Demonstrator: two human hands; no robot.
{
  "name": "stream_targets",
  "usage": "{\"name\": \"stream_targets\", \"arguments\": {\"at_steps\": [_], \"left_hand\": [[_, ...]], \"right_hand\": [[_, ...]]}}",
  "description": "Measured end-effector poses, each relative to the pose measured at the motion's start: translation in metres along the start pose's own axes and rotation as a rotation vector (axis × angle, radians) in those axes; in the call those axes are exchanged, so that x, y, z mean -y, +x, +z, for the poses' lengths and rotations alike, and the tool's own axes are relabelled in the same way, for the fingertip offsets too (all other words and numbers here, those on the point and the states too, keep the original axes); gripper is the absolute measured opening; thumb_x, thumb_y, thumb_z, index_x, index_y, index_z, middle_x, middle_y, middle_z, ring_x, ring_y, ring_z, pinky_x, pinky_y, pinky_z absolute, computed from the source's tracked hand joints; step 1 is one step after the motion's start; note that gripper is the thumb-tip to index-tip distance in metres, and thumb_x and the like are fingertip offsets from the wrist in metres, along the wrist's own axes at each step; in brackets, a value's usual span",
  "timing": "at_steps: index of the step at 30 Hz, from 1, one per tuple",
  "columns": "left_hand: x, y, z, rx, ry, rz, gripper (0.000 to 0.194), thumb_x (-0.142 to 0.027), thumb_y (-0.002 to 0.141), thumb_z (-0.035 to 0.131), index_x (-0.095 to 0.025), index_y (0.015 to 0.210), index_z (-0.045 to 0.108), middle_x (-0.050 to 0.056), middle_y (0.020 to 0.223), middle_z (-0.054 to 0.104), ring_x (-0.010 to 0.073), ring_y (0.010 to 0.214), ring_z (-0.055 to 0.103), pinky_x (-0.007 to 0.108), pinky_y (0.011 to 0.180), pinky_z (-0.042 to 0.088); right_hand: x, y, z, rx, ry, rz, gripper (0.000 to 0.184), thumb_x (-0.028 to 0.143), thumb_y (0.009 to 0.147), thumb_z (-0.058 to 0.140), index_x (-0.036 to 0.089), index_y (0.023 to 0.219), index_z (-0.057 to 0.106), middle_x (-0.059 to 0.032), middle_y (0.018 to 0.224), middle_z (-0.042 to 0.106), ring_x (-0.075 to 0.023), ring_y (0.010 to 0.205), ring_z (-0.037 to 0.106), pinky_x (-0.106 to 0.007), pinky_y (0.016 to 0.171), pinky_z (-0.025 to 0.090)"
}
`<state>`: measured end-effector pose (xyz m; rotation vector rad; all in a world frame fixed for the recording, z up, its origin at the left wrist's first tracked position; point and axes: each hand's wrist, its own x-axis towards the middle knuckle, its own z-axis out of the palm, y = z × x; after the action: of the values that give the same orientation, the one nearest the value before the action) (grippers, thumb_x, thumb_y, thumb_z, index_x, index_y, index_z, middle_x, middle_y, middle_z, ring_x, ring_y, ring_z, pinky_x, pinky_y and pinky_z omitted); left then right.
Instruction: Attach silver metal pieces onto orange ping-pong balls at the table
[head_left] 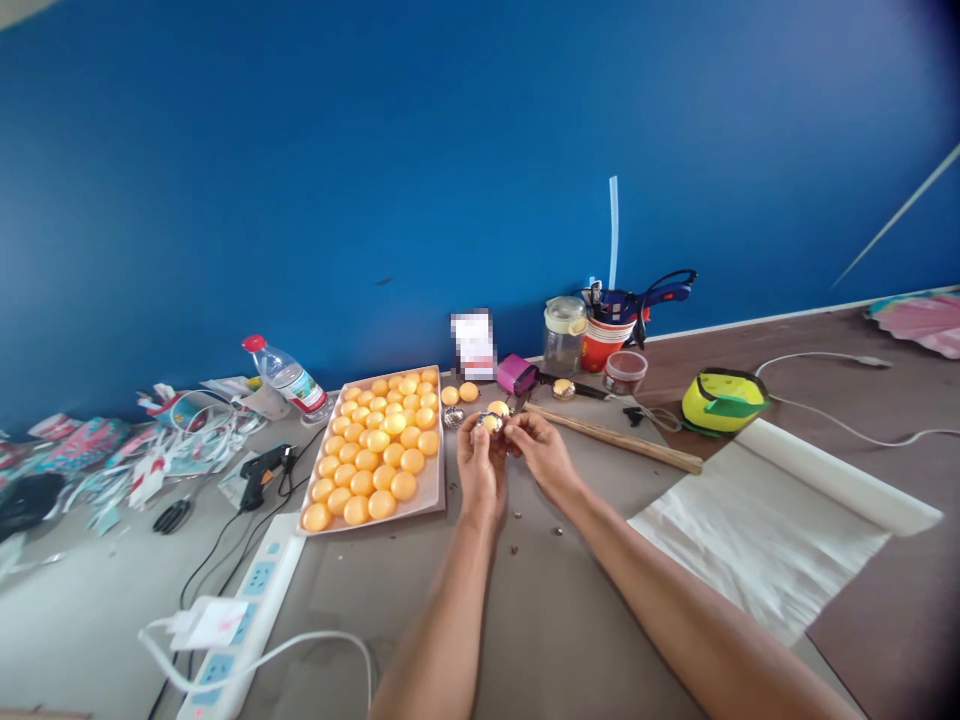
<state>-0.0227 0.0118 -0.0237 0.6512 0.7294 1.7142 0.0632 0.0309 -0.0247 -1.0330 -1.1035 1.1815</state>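
Observation:
My left hand (481, 465) is closed around an orange ball (491, 423) partly covered with shiny silver bits. Thumb and fingertips of my right hand (541, 452) are pinched together against the ball's right side; whatever they hold is too small to make out. Just behind the held ball, another orange ball (498, 408) shows. A silver-covered ball (453, 416) lies left of my hands, near two plain orange balls (468, 392). To the left stands a shallow box (442, 470) filled with rows of orange table tennis balls (373, 440).
A wooden stick (622, 440), white sheet roll (840, 480) and yellow pouch (724, 402) lie right. Behind are a lidded jar (564, 340), red cup (606, 345) and half-silvered ball (563, 389). Left are a glue gun (262, 475), bottle (292, 380) and power strip (255, 600).

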Motion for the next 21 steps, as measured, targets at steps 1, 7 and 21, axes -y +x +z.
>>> {"name": "stream_targets", "arguments": {"at_steps": [1, 7, 21], "left_hand": [[-0.002, 0.002, 0.0, -0.017, -0.032, -0.016, 0.03, -0.038, 0.077, 0.066, -0.024, 0.1, 0.053, 0.003, 0.092, 0.065, 0.0183, 0.09, 0.065, 0.036, 0.086, 0.047], [-0.009, 0.009, -0.005, -0.118, -0.093, -0.026, 0.033, -0.039, 0.073, 0.069, -0.023, 0.095, 0.051, 0.001, 0.087, 0.064, 0.0213, 0.092, 0.067, 0.039, 0.09, 0.046], [-0.006, 0.009, -0.003, -0.116, -0.085, -0.02, 0.034, -0.039, 0.073, 0.068, -0.022, 0.097, 0.05, 0.002, 0.089, 0.064, 0.0211, 0.09, 0.067, 0.037, 0.087, 0.047]], "right_hand": [[0.001, 0.001, -0.003, 0.022, -0.071, -0.041, 0.018, 0.037, 0.073, 0.056, 0.019, 0.073, 0.055, 0.0014, 0.062, 0.055, -0.0135, 0.056, 0.048, -0.026, 0.056, 0.038], [0.008, -0.003, -0.02, 0.268, -1.005, -0.359, 0.017, 0.019, 0.082, 0.048, 0.018, 0.081, 0.064, -0.0079, 0.085, 0.066, -0.0194, 0.083, 0.058, -0.031, 0.076, 0.034], [-0.004, -0.005, -0.006, 0.287, -1.144, -0.36, 0.025, 0.017, 0.088, 0.037, 0.016, 0.082, 0.061, -0.0105, 0.085, 0.065, -0.0182, 0.077, 0.058, -0.03, 0.071, 0.033]]}}
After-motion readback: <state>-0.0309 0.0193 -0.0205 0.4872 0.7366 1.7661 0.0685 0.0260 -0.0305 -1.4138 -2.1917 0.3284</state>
